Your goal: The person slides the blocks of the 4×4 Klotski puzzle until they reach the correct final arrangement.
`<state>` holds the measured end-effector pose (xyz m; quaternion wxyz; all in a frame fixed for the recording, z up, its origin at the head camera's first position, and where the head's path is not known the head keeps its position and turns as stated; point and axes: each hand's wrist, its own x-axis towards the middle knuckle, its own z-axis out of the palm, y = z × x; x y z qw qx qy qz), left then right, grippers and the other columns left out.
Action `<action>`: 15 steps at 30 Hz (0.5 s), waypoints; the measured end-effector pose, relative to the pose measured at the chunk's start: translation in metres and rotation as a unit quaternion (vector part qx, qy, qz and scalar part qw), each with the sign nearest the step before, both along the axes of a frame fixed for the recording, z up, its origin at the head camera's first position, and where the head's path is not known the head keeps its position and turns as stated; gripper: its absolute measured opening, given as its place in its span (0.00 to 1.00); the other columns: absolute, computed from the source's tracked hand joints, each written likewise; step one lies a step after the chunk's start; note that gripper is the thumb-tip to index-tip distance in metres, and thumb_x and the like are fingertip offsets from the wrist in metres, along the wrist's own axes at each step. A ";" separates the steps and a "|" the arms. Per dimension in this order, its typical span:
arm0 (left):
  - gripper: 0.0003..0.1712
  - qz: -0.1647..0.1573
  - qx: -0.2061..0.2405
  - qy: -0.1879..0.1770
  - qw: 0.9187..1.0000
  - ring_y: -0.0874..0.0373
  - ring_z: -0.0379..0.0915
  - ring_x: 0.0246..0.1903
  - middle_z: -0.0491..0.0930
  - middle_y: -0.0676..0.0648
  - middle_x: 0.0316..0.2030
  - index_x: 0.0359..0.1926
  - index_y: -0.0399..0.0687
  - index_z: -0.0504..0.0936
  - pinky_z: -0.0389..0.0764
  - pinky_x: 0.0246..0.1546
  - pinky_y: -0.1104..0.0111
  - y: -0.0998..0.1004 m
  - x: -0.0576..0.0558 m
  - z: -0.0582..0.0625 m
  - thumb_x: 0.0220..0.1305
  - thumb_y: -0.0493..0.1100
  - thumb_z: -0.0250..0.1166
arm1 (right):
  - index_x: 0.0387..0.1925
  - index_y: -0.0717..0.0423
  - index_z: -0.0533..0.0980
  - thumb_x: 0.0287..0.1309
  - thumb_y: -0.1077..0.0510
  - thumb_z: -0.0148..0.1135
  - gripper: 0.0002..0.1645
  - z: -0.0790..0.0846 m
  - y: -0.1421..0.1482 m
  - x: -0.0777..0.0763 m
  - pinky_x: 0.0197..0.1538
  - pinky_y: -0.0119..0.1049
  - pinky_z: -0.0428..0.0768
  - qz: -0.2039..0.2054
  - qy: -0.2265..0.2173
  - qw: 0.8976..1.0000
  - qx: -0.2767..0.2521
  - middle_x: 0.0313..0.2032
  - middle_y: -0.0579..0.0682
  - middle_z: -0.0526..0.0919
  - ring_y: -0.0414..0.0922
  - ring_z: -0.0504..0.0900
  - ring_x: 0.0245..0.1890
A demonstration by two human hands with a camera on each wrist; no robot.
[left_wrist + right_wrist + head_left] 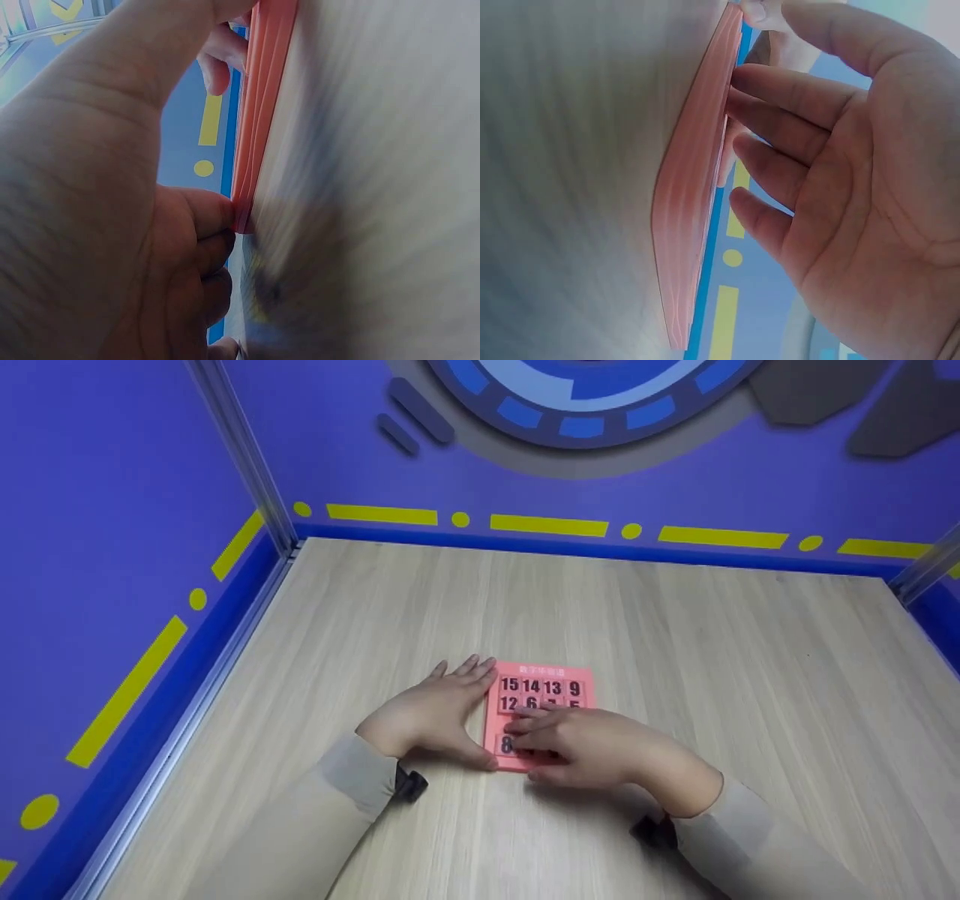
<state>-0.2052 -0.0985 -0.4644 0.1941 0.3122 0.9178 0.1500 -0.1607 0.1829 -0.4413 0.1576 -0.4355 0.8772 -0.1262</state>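
A pink sliding number puzzle [491, 727] lies flat on the table, with black-numbered tiles in its frame. Tiles 15, 14, 13 and 9 form the far row; 12 and 6 show below, and an 8 near the front left. My left hand [439, 709] holds the frame's left side, thumb at the near corner and forefinger at the far one. Over the lower tiles lies my right hand [585, 742], its fingers extended and fingertips [742, 79] close at the tile surface. That hand hides several tiles. From the right wrist, the puzzle's thick side [694, 172] shows.
The wood-grain table [375, 607] extends around the puzzle. Purple-blue panels [337, 442] with yellow markings stand along its back and left, joined by a metal post [251, 457]. Dark wrist-worn pieces [411, 784] sit under both cuffs.
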 end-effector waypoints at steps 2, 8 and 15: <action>0.86 0.000 -0.001 0.001 1.000 0.49 0.30 0.94 0.36 0.51 0.94 0.93 0.48 0.44 0.34 0.94 0.43 0.000 0.000 0.000 0.50 0.83 0.79 | 0.78 0.49 0.80 0.81 0.43 0.66 0.32 0.001 0.000 -0.003 0.87 0.57 0.72 -0.005 0.005 1.000 -0.005 0.80 0.47 0.79 0.52 0.74 0.85; 0.85 0.004 -0.004 -0.001 1.000 0.51 0.29 0.94 0.36 0.52 0.93 0.94 0.49 0.45 0.34 0.94 0.44 0.000 -0.001 -0.001 0.50 0.82 0.79 | 0.83 0.50 0.75 0.81 0.43 0.66 0.37 0.001 -0.002 -0.016 0.88 0.61 0.71 -0.048 0.015 0.999 -0.006 0.84 0.51 0.74 0.55 0.71 0.86; 0.85 0.004 0.001 -0.005 1.000 0.52 0.28 0.94 0.35 0.53 0.93 0.94 0.50 0.44 0.34 0.94 0.45 0.001 0.000 -0.002 0.50 0.82 0.79 | 0.89 0.48 0.65 0.82 0.37 0.63 0.45 -0.004 0.000 -0.021 0.91 0.64 0.62 -0.078 -0.007 0.997 0.016 0.91 0.48 0.60 0.58 0.59 0.91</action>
